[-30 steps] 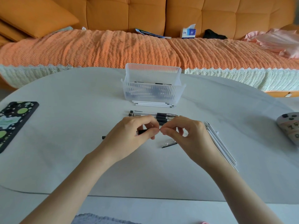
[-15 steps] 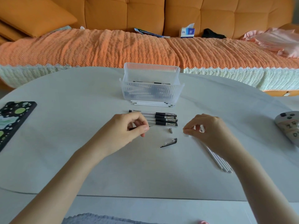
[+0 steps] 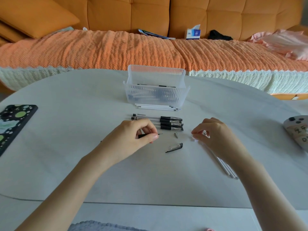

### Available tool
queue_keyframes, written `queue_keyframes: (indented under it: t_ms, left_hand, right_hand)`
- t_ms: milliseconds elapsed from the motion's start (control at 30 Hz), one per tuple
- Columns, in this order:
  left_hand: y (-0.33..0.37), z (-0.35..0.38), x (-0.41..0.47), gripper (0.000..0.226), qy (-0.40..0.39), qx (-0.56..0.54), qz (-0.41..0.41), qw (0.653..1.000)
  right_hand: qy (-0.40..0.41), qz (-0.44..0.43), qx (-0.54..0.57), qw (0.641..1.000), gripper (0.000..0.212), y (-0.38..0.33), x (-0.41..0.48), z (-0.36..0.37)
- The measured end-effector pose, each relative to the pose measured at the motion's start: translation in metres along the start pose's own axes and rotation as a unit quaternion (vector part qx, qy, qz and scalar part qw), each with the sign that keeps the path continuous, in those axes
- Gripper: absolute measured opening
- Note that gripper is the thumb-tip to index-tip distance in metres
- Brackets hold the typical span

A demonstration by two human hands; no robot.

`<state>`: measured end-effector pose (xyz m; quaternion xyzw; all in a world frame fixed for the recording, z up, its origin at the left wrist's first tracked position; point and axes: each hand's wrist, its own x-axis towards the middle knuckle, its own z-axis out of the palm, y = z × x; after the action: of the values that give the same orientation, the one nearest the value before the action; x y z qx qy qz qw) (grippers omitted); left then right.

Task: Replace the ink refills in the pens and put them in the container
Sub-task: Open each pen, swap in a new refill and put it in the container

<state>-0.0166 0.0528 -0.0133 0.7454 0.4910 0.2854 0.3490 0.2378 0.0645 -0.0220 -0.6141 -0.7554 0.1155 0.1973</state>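
A second ago both hands met over one pen at the middle of the pale oval table (image 3: pixel 150 180), working at its nose. Now they are apart, and the small silver metal tip cone (image 3: pixel 176 135) lies loose on the table between them, with the clear plastic pen cap with a black clip (image 3: pixel 175 147) just nearer the front edge. The left hand (image 3: pixel 133 139) grips the opened clear pen with a black rubber sleeve (image 3: pixel 144 135), thumb and fingers curled round it, and a thin refill point sticks out to the right. The right hand (image 3: pixel 216 135) has swung out toward the table's right edge and curls over the upper ends of the loose white ink refills (image 3: pixel 223 164) lying there. That spot is blurred, so I cannot tell whether it already pinches one. The pen now stands open, so the swap itself is probably next: old refill out, fresh one in, cone and cap back on. A row of clear pens with black sleeves (image 3: pixel 160 122) waits just beyond the left hand. A second bundle of white refills (image 3: pixel 156 107) lies just before the ribbed clear plastic container (image 3: pixel 156 72), which stands toward the far edge and already holds some pens.
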Motion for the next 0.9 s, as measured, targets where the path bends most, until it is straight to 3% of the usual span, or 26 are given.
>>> queue_keyframes:
  t_ms: [167, 433, 633, 900]
  left_hand:
    - [-0.001, 0.000, 0.000, 0.006, 0.002, 0.004, 0.006, 1.000]
    - [-0.003, -0.001, 0.001, 0.005, 0.014, 0.004, 0.004, 1.000]
    - [-0.003, -0.003, -0.001, 0.005, 0.021, 0.011, -0.001, 1.000]
    - [-0.005, -0.005, 0.000, 0.007, 0.017, 0.009, 0.001, 1.000]
  right_hand:
    - [0.006, 0.008, -0.009, 1.000, 0.013, 0.001, 0.003, 0.003]
    - [0.104, -0.008, 0.026, 0.994, 0.004, -0.018, 0.002, 0.014]
    - [0.075, 0.026, 0.009, 0.997, 0.013, -0.035, 0.004, 0.032]
    - [0.061, 0.022, -0.005, 0.998, 0.005, -0.037, 0.005, 0.038]
